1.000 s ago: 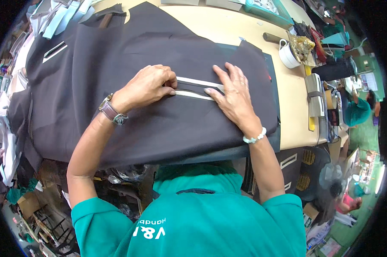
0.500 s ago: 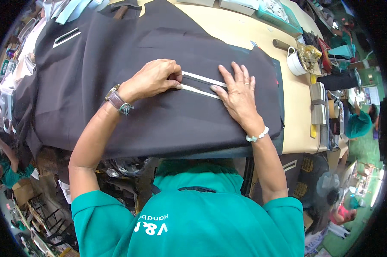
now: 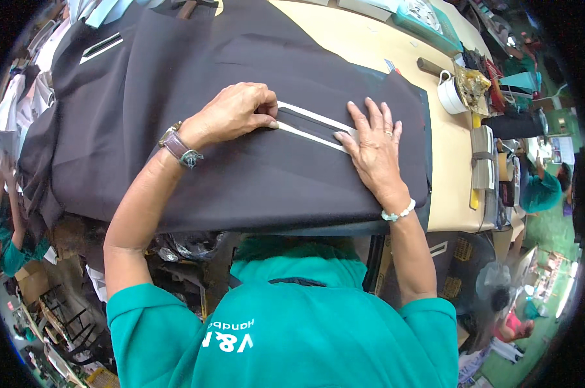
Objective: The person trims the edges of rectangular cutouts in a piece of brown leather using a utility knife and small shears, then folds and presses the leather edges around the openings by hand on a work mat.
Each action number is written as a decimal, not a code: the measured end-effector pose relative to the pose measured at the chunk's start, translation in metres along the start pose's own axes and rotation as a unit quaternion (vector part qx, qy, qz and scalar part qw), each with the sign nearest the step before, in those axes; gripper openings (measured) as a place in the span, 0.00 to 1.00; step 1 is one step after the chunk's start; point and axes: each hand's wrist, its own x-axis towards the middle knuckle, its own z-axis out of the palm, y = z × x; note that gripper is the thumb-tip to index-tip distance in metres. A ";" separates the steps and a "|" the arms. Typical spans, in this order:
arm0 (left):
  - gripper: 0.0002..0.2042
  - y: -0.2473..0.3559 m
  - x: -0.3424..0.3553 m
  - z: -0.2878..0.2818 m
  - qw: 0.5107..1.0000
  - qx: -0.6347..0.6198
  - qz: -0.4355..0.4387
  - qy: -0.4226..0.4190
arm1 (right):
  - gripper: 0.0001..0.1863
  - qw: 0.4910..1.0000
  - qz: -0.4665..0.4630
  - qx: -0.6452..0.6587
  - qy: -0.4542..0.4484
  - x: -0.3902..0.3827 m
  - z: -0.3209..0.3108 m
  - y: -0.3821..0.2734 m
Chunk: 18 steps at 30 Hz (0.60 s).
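Observation:
Dark brown fabric [image 3: 241, 181] lies spread over the table, with a narrow slot bordered by two white strips [image 3: 315, 115] in its middle. At the slot's left end my left hand [image 3: 237, 115] is closed in a pinch, thumb and fingertips at the ends of the white strips; the exact grip is partly hidden by the fingers. My right hand [image 3: 375, 152] lies flat with fingers spread, its palm and thumb over the right end of the strips, pressing on the fabric. A similar white-edged slot [image 3: 101, 48] shows at the fabric's far left.
To the right stand a white enamel mug [image 3: 449, 96], a wooden-handled tool [image 3: 430, 66] and a strapped bundle [image 3: 482, 155]. A small cutter [image 3: 391, 66] lies by the fabric's far edge. At the back are a teal basket [image 3: 428, 26] and a hammer [image 3: 187, 9]. Other people work at both sides.
My right hand has slid right along the strips, and more of their length shows between my hands. My left hand has shifted slightly away from me, still pinching.

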 end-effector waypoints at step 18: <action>0.08 -0.006 0.001 0.004 0.999 0.028 0.029 0.015 | 0.30 0.998 -0.058 0.020 -0.028 0.002 -0.003 -0.018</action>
